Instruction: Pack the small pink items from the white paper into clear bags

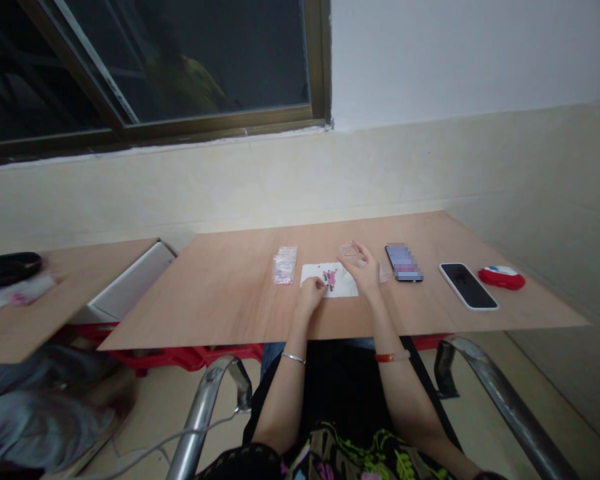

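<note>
- One dark garment (360,460) with coloured embroidery is lying nearest the camera, on this side of all the fingers.
- Two metal chair arms (200,413) are flanking the body, also nearer than the fingers.
- One left hand (310,295) is resting over the left part of one white sheet (347,287); its fingers are sitting bent and close together, just beside one pink flower design (331,277). I cannot tell whether they are gripping anything small.
- One right hand (365,270) is hovering over the sheet's right side, its fingers pinching one clear, roundish piece (349,250).
- One silver-coloured bangle (293,358) is circling the left wrist, one red band (386,358) the right, both behind the fingers.
- One group of clear packets (285,265) is lying left of the left fingers, too blurred for counting.
- Two phones (467,285) are lying right of the right fingers, one dark, one white-edged.
- One red object (501,278) is sitting beyond them, farther from the fingers.
- One wooden surface (230,287) is carrying all these beneath the fingers.
</note>
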{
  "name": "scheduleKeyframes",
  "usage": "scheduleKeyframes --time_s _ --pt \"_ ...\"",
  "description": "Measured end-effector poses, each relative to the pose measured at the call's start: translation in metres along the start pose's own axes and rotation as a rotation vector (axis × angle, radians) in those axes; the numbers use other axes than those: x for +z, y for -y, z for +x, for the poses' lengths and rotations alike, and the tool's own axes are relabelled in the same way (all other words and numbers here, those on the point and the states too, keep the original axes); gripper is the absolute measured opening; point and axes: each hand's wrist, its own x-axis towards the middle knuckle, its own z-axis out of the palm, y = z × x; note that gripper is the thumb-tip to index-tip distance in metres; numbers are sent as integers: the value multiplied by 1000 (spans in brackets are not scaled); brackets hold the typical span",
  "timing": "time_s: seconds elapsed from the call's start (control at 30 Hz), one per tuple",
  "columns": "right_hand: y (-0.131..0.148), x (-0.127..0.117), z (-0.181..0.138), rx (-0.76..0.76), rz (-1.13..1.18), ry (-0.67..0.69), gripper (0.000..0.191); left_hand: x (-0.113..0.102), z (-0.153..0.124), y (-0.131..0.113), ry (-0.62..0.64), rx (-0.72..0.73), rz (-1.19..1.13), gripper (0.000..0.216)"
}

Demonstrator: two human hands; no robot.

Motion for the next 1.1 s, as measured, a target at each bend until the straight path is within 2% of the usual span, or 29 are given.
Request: scheduleKeyframes --time_s 0.13,0.33,0.53,0.7,0.77,0.83,0.93,1.0,1.1 --pt "-2 0 0 4 -19 20 60 -3 1 -8 2 5 45 18" --pt "-4 0 -1 21 -25 45 60 -14 26 -31 -114 14 131 22" --pt "-6 1 -1 43 -39 61 62 -20 43 -44 33 -14 216 19" --pt "-8 2 -2 48 -43 79 62 -21 40 -40 22 -6 188 20" --pt "-9 2 -2 38 -47 84 61 -20 38 -39 -40 -4 117 19" --pt "-12 3 -2 33 -57 92 60 -21 35 -42 -160 -27 -25 21" --pt "-17 5 -3 33 -91 106 61 -28 32 -56 -333 -43 -251 26" --pt "-21 6 -4 23 -112 123 61 -37 30 -72 -387 7 -338 28" --pt "-24 9 -5 7 -126 158 62 -54 26 -99 -382 123 -351 30"
